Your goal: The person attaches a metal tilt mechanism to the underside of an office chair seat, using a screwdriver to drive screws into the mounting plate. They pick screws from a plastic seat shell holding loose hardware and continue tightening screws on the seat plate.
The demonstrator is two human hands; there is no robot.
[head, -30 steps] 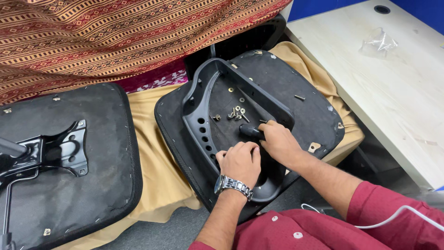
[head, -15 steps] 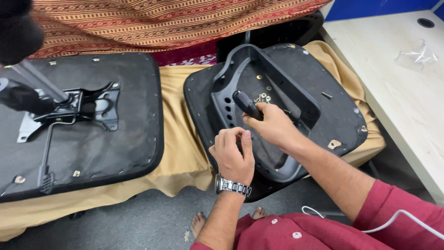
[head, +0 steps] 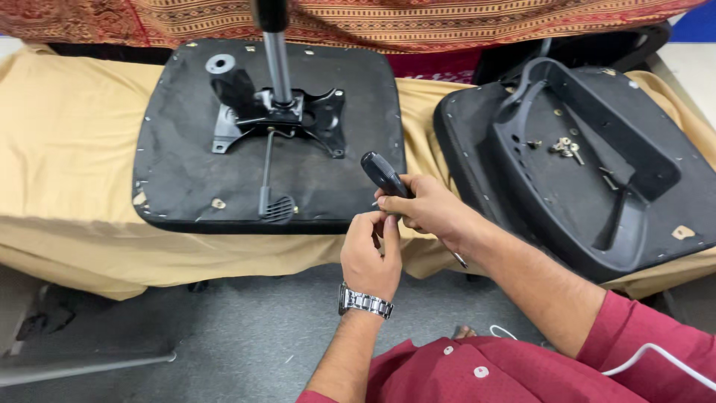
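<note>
My right hand (head: 429, 209) grips a black-handled screwdriver (head: 382, 175), its handle pointing up-left and its thin shaft poking out below the wrist. My left hand (head: 371, 250), with a metal wristwatch, pinches something small against the right hand's fingers; I cannot tell what it is. Both hands hover at the front edge of the yellow-covered surface (head: 67, 149), between an upturned black chair seat (head: 186, 164) with its metal mechanism and gas post (head: 277, 67) and a second black chair part (head: 671, 201) carrying a black plastic frame (head: 641, 160).
Several loose screws (head: 564, 145) lie inside the plastic frame on the right. A striped red and gold cloth (head: 447, 22) hangs along the back. Grey floor (head: 224, 336) lies below, with a white cable (head: 656, 354) over my red shirt.
The view has swung left, so the seat with the post is now central. Both hands left the right-hand frame and moved left with the screwdriver, now held between the two chair parts.
</note>
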